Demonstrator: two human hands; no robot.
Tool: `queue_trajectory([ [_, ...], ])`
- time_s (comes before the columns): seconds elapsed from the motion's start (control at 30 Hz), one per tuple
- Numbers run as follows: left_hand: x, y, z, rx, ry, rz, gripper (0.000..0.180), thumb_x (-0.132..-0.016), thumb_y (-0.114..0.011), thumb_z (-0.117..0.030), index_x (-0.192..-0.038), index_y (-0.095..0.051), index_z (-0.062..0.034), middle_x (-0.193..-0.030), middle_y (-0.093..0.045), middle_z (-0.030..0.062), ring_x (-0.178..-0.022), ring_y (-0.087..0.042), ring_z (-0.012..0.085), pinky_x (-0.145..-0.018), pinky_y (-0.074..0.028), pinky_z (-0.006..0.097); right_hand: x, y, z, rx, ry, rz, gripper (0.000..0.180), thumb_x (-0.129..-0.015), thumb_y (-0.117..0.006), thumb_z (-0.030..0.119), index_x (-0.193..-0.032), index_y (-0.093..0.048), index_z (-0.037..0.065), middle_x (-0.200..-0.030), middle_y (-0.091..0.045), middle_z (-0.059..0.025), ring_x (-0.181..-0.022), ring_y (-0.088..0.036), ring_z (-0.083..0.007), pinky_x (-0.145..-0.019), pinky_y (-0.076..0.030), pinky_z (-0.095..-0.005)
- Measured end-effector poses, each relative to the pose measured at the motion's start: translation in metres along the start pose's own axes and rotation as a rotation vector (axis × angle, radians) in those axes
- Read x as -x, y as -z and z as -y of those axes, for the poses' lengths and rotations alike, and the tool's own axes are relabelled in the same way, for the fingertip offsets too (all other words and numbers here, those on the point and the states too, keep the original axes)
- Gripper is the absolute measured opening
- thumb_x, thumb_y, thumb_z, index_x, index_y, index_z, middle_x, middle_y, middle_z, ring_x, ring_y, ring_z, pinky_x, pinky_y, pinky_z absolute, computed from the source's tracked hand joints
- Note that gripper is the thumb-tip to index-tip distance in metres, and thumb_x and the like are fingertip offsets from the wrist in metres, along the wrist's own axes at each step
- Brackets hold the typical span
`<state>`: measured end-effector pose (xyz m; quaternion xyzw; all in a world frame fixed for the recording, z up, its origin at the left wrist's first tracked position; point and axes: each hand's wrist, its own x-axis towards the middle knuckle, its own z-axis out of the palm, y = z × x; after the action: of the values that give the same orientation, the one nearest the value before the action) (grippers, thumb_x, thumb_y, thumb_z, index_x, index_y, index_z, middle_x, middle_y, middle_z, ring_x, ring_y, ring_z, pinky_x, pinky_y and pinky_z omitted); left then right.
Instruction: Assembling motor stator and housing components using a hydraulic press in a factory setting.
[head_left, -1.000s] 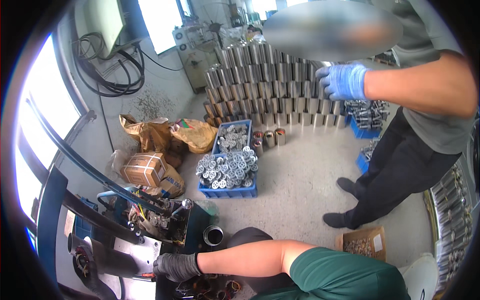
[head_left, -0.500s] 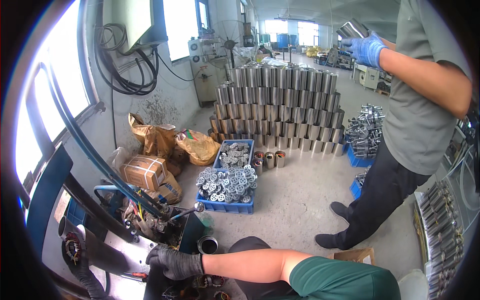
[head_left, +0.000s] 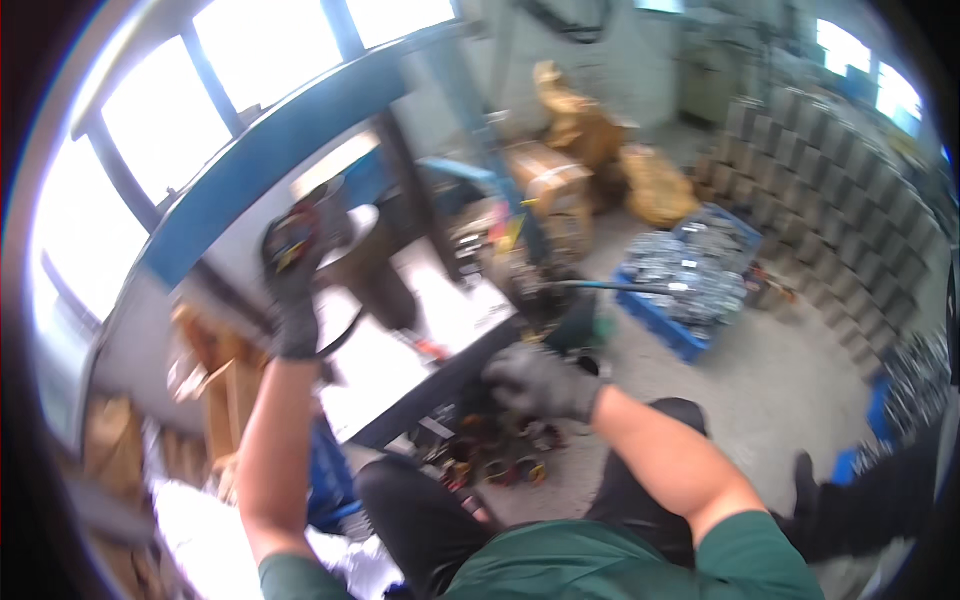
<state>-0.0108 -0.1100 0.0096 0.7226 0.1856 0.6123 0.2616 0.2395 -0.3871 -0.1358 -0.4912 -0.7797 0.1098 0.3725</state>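
My left hand (head_left: 288,300), in a dark glove, is closed around a motor stator (head_left: 293,236), a ring with reddish windings. It holds the stator beside the mouth of a grey metal tube (head_left: 380,285), which lies over the bright metal work table (head_left: 455,300). My right hand (head_left: 540,382), also gloved, is by the table's dark front edge. Its fingers look curled but are smeared by motion, and I cannot make out anything in them. Below it are several more wound stators (head_left: 500,468). A tool with a red handle (head_left: 432,350) rests on the table top.
A blue machine frame (head_left: 290,125) arches over the table. Blue crates (head_left: 660,325) of grey metal parts stand on the floor, with stacked metal cylinders (head_left: 830,200) behind. Cartons and sacks (head_left: 550,185) lie by the wall. A person's dark-clothed leg (head_left: 870,510) is at the right.
The view has swung left and down, blurring the picture. Both my forearms and my legs now show. My left hand still has the stator near the tube; my right remains by the table edge.
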Motion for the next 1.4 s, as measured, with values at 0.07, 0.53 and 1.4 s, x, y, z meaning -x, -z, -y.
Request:
queue_trajectory([
  [0.07, 0.006, -0.024, -0.019, 0.134, 0.144, -0.228, 0.033, -0.094, -0.075, -0.008, -0.126, -0.066, -0.0047, -0.116, -0.069, 0.0048, -0.109, -0.065, 0.0155, -0.097, -0.053, 0.030, 0.008, 0.003, -0.004, 0.031, -0.023, 0.001, 0.028, -0.082, -0.071, 0.011, -0.107, -0.071, -0.001, -0.102, -0.070, -0.0182, -0.097, -0.068, -0.0388, -0.088, -0.056, -0.0474],
  [0.53, -0.077, -0.001, 0.045, 0.198, 0.320, -0.473, 0.024, -0.082, -0.090, -0.021, -0.092, -0.074, -0.0051, -0.085, -0.072, 0.0008, -0.079, -0.065, 0.0096, -0.072, -0.051, 0.026, 0.004, -0.012, -0.005, 0.077, -0.040, 0.212, 0.034, -0.085, -0.070, 0.019, -0.116, -0.072, 0.004, -0.104, -0.071, -0.0187, -0.101, -0.069, -0.0387, -0.092, -0.056, -0.0482],
  [1.4, -0.117, 0.019, 0.064, -0.477, 0.286, 0.079, 0.097, -0.066, -0.096, -0.044, -0.138, -0.054, 0.0058, -0.126, -0.069, 0.0230, -0.115, -0.069, 0.0276, -0.099, -0.056, 0.035, 0.005, -0.015, 0.002, 0.091, -0.026, 0.340, 0.033, -0.089, -0.071, 0.026, -0.115, -0.071, 0.006, -0.102, -0.071, -0.0184, -0.095, -0.070, -0.0393, -0.086, -0.056, -0.0497],
])
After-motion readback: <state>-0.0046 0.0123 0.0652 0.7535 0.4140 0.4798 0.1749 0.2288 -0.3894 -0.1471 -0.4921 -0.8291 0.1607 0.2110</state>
